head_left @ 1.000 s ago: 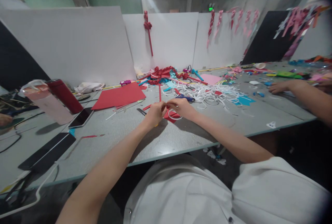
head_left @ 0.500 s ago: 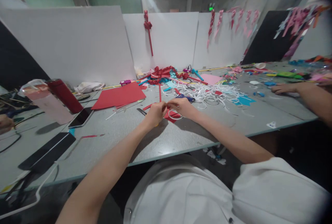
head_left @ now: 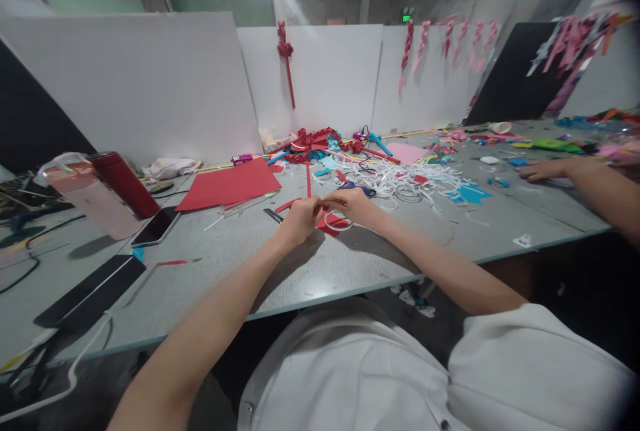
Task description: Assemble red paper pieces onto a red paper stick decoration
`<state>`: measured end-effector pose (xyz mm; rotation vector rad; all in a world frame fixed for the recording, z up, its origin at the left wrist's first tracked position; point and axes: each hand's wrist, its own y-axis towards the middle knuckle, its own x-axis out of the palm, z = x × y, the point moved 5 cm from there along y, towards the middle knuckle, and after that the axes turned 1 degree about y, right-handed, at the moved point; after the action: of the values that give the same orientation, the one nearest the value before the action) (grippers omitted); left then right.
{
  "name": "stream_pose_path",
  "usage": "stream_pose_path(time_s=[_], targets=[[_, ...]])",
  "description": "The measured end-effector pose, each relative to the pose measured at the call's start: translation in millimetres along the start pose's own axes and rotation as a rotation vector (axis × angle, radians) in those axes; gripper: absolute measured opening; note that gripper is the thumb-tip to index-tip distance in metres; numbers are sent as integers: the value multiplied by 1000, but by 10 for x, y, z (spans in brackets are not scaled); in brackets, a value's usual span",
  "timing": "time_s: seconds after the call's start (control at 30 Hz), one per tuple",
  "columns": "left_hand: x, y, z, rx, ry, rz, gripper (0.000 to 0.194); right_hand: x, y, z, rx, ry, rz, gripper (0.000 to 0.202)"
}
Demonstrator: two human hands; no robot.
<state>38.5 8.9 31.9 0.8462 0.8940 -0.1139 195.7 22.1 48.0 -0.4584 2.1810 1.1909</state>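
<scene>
My left hand (head_left: 300,218) and my right hand (head_left: 353,204) meet over the grey table (head_left: 210,264), fingertips pinched together on a small red paper strip (head_left: 320,208). Under my right hand lie a red paper piece (head_left: 333,224) and a white paper ring (head_left: 336,223). A thin red strip (head_left: 309,180) runs away from my hands. A red paper sheet (head_left: 230,184) lies to the left. A heap of white paper curls (head_left: 405,184) sits to the right.
A phone (head_left: 156,226), a red flask (head_left: 124,184) and a pink bottle (head_left: 85,194) stand at the left, with a black tablet (head_left: 90,291) nearer. Another person's hand (head_left: 543,168) rests at the right. White boards (head_left: 310,78) with red decorations back the table.
My hands have stayed pinched together on the red strip, shifting only slightly. A hand at the far left edge has gone from view.
</scene>
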Motion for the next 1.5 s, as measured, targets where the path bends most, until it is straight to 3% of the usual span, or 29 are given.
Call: stream_pose_path(time_s=[0.97,1.5], targets=[[15,-4,-27,10,28,-3,7,31,11,21,-31,-68,-17,22],[-3,-3,3,13,46,3,11,66,-13,9,13,-98,69,13]])
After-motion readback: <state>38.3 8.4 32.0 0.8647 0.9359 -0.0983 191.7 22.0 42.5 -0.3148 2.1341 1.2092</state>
